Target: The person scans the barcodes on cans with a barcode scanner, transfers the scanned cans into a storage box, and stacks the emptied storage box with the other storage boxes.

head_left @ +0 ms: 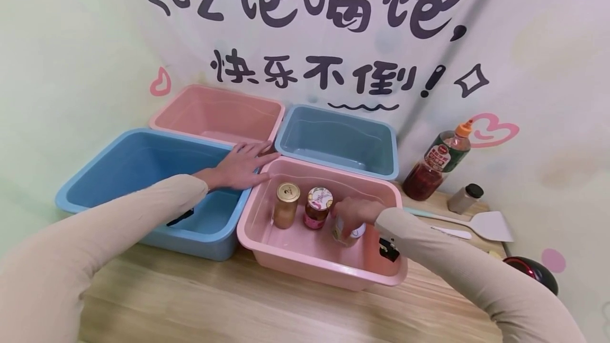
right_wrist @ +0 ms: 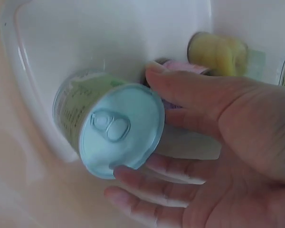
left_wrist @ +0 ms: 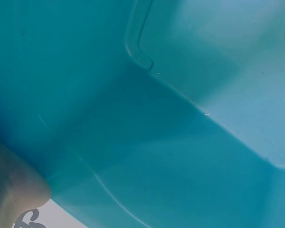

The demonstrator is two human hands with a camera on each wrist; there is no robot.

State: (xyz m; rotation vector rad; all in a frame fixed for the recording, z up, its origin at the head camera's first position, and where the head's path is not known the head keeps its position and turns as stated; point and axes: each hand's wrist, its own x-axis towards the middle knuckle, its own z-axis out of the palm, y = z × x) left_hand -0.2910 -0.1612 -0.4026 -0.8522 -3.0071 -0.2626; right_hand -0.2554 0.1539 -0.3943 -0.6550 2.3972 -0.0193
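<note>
Metal pull-tab can (right_wrist: pixel 111 128) gripped by right hand (right_wrist: pixel 218 156) in glossy pink tub (head_left: pixel 381 274), label partly hidden, left hand (head_left: pixel 240 165) flat, fingers spread on blue tub (head_left: pixel 95 165) rim.

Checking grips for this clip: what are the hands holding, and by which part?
Right hand grips the can by its top rim; left hand holds nothing.

On the wall banner (head_left: pixel 333 25) we read large dark characters "吃饱喝饱," above a smaller line "快乐不倒!". The red-and-green label on the sauce bottle (head_left: pixel 436 160) and the small print on the can (right_wrist: pixel 73 111) are too small to read.
</note>
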